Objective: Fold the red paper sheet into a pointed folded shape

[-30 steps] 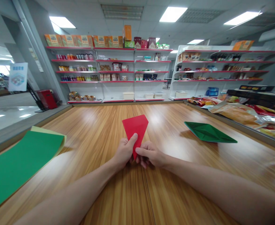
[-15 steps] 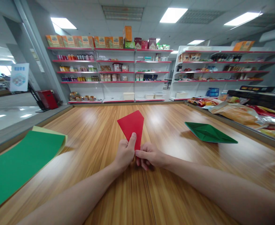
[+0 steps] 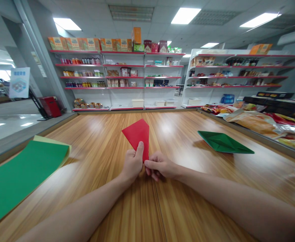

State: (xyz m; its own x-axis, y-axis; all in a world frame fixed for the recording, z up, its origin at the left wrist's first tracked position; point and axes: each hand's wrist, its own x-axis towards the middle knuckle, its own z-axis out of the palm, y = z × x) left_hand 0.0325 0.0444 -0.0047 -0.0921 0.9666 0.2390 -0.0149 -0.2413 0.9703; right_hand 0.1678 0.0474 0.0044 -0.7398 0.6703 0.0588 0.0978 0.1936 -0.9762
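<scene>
Head view: at lower centre, the closed left hand (image 3: 133, 165) grips red paper (image 3: 137, 132); the right hand (image 3: 161, 165) pinches its bottom tip.

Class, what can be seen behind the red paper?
Beyond the red paper, the wooden tabletop shows. The paper's back is hidden, and any part of the left hand behind it is covered.

From my remote seat I count one left hand (image 3: 132, 165), one right hand (image 3: 161, 166), one red paper (image 3: 138, 133), one folded green paper (image 3: 225, 143), one large green sheet (image 3: 28, 171), at least one yellow sheet (image 3: 42, 139) under it, one bench (image 3: 104, 143), one sign (image 3: 19, 82) and five orange boxes (image 3: 91, 44) in a row.
</scene>
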